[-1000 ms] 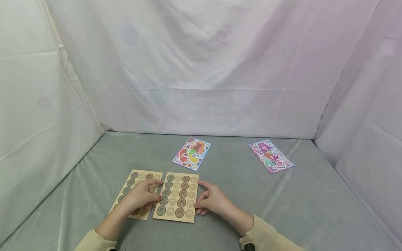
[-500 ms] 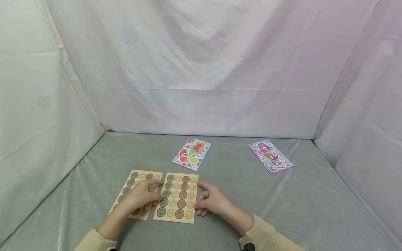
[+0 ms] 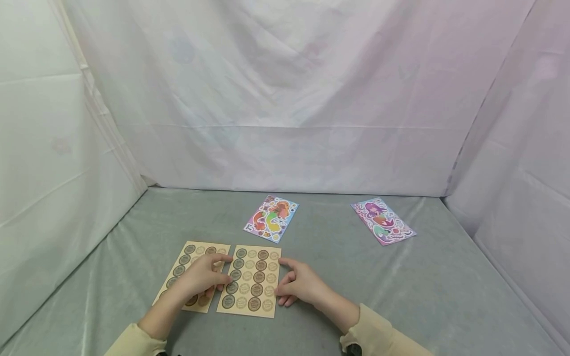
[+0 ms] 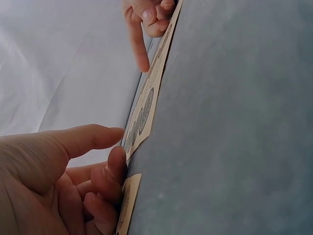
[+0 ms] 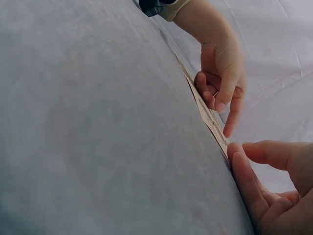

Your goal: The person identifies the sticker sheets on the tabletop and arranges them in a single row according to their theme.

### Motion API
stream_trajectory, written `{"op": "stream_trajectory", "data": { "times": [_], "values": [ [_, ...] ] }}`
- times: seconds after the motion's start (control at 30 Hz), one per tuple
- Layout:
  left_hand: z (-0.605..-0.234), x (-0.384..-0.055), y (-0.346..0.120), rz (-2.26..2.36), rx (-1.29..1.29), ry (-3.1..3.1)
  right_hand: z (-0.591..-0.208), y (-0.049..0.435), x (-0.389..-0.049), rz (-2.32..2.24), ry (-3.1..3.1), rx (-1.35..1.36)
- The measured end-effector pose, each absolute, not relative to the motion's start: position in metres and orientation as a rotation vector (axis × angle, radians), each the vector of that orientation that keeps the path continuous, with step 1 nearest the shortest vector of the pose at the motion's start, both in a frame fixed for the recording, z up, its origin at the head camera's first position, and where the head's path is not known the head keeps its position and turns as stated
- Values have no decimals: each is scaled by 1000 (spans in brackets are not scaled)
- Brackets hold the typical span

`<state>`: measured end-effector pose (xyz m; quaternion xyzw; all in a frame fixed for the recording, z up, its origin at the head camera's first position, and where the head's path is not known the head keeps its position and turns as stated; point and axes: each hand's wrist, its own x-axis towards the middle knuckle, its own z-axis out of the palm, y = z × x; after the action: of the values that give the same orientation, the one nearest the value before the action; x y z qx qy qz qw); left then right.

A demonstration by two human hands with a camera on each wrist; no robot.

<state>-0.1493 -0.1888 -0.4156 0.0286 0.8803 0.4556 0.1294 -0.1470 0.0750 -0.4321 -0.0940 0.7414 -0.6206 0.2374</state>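
Two tan sticker sheets printed with rows of round labels lie side by side, a narrow gap between them. My left hand (image 3: 200, 274) reaches over the left sticker sheet (image 3: 204, 247), covering part of it. Its index finger and thumb, spread apart, touch the left edge of the right sticker sheet (image 3: 248, 282). On the opposite edge of that sheet, the index finger and thumb of my right hand (image 3: 305, 284) rest in the same way, with the other fingers curled in. In the left wrist view, the sheet (image 4: 149, 107) lies flat on the table between both hands.
Farther back on the grey cloth-covered table (image 3: 329, 277) lies a colourful mermaid sticker sheet (image 3: 272, 218). A purple-pink mermaid sticker sheet (image 3: 384, 221) lies to its right. White curtains (image 3: 285, 99) enclose the table at the back and both sides.
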Motion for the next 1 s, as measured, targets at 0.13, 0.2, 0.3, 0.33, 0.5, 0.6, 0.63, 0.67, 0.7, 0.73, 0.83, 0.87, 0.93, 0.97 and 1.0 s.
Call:
{"op": "stream_trajectory", "data": {
  "times": [0.13, 0.2, 0.3, 0.33, 0.5, 0.6, 0.63, 0.67, 0.7, 0.73, 0.83, 0.87, 0.93, 0.97, 1.0],
  "values": [
    [-414, -149, -189, 1334, 103, 2543, -432, 75, -147, -1712, 2016, -260],
    [-414, -149, -189, 1337, 108, 2539, -432, 75, -147, -1715, 2011, -258],
    [-413, -150, -190, 1335, 108, 2530, -432, 75, -147, -1715, 2007, -253],
    [-412, -150, -190, 1336, 109, 2527, -432, 75, -147, -1715, 2004, -250],
    [-409, -150, -191, 1327, 115, 2505, -431, 76, -147, -1713, 1995, -252],
    [-406, -151, -191, 1316, 120, 2503, -429, 77, -147, -1713, 1988, -259],
    [-406, -152, -191, 1314, 121, 2504, -428, 77, -146, -1712, 1987, -264],
    [-405, -152, -192, 1313, 127, 2507, -428, 77, -146, -1711, 1987, -270],
    [-405, -153, -192, 1309, 128, 2512, -427, 78, -146, -1710, 1987, -275],
    [-404, -153, -192, 1308, 135, 2520, -426, 78, -146, -1710, 1986, -281],
    [-402, -154, -192, 1299, 152, 2541, -424, 79, -146, -1709, 1986, -293],
    [-402, -155, -192, 1295, 158, 2547, -424, 80, -146, -1708, 1989, -295],
    [-400, -155, -191, 1294, 160, 2551, -423, 81, -148, -1706, 1995, -299],
    [-400, -155, -191, 1292, 157, 2553, -423, 82, -148, -1705, 2000, -300],
    [-399, -155, -191, 1296, 151, 2554, -423, 83, -149, -1703, 2006, -304]
  ]
}}
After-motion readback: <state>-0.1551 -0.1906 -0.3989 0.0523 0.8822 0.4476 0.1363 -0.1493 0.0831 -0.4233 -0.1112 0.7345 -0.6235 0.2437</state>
